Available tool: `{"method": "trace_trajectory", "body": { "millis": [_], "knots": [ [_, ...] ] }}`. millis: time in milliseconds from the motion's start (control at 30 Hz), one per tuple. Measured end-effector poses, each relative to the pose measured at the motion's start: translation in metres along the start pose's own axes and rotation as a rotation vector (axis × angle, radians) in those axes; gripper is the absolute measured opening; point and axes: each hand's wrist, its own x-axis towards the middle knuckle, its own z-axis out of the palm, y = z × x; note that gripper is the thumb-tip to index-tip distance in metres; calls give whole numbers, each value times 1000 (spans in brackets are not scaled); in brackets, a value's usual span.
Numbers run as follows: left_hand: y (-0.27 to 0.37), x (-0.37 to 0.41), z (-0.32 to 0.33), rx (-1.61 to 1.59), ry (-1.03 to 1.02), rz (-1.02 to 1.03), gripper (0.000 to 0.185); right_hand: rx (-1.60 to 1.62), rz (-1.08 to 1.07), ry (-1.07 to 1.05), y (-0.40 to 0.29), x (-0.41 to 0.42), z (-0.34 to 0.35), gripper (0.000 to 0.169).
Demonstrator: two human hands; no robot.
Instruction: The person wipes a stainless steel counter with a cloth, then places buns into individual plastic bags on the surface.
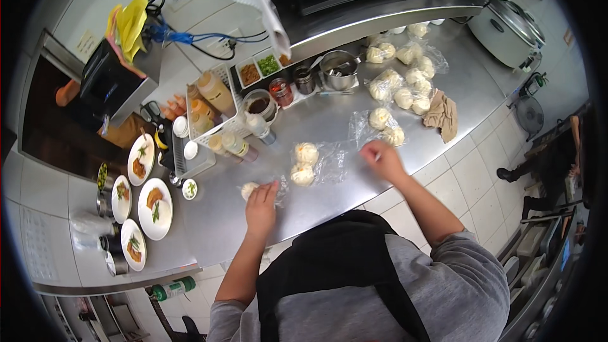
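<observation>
On the steel counter (327,199), my left hand (261,205) lies over the side of a white steamed bun (248,190) and the clear plastic around it. The hand hides part of that bun. Two more buns (304,164) sit at one end of a clear plastic sheet (332,161), between my hands. My right hand (384,162) is raised near the sheet's right end with its fingers curled; whether it pinches the plastic is unclear. Beyond it, another pair of buns (386,126) lies on clear plastic.
Several bagged buns (413,83) and a brown cloth (441,114) lie at the right. Squeeze bottles (240,146), a white basket (230,124) and a metal pot (338,70) line the back. Plated dishes (164,223) stand left. A rice cooker (503,28) occupies the far right corner.
</observation>
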Motion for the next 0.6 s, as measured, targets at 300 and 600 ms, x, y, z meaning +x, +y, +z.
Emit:
{"method": "trace_trajectory", "body": {
  "millis": [300,600],
  "knots": [
    [82,48,-8,-94,-177,41,69,-614,160,513,149,103,-164,40],
    [97,27,34,-246,-363,122,46,-676,139,784,175,176,-209,35]
  ]
}}
